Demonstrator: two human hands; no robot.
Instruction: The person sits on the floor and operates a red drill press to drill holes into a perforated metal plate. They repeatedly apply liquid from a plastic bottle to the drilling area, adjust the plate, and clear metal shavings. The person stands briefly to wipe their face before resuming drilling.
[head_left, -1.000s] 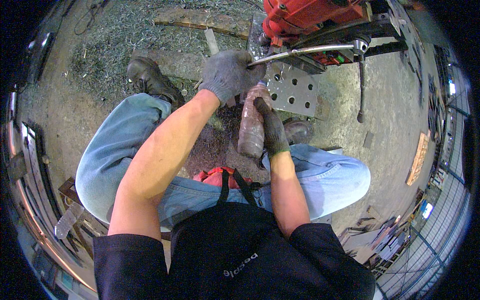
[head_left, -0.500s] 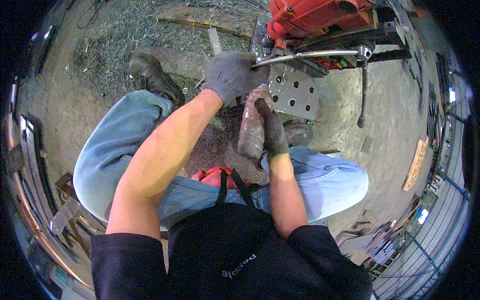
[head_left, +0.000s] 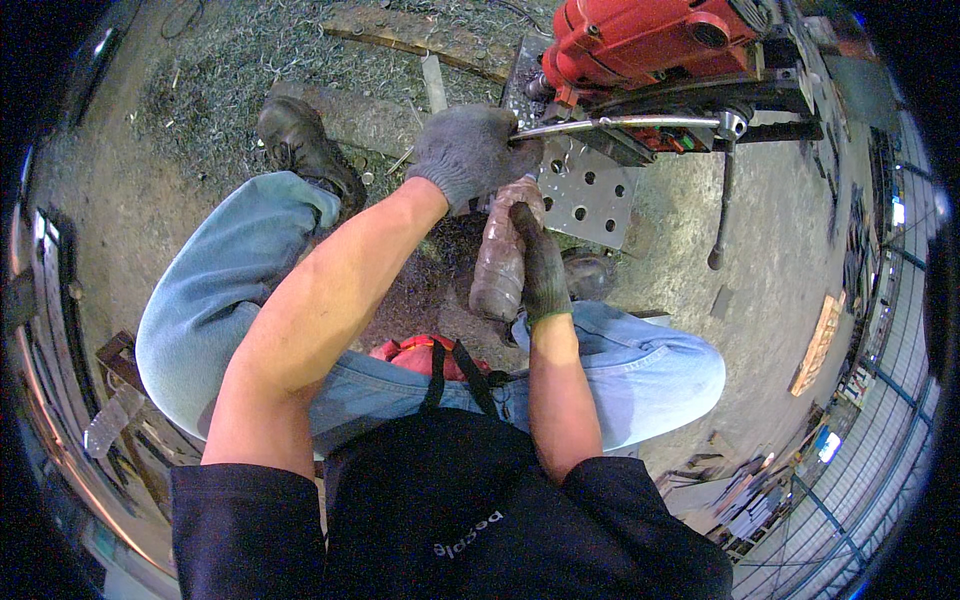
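My left hand [head_left: 462, 150], in a grey knit glove, is wrapped round the end of a curved metal lever [head_left: 620, 122] on a red drill machine [head_left: 650, 45]. My right hand [head_left: 541, 262], in a dark glove, holds a grimy, brownish plastic bottle [head_left: 497, 265] from its right side. The bottle is tilted, its narrow top toward the machine's base, just below my left hand. Under the machine lies a metal plate [head_left: 601, 195] with several round holes. The drill's cutting end is hidden behind my left hand and the machine.
Metal shavings [head_left: 230, 95] cover the ground at the far left, around a wooden plank [head_left: 415, 45]. A second lever [head_left: 722, 205] hangs from the machine's hub. A red bag-like thing with black straps [head_left: 425, 358] lies between my legs. A board [head_left: 818, 345] lies at right.
The whole view has shifted slightly. Both hands keep their holds on the lever and the bottle; the bottle stays tilted at nearly the same place.
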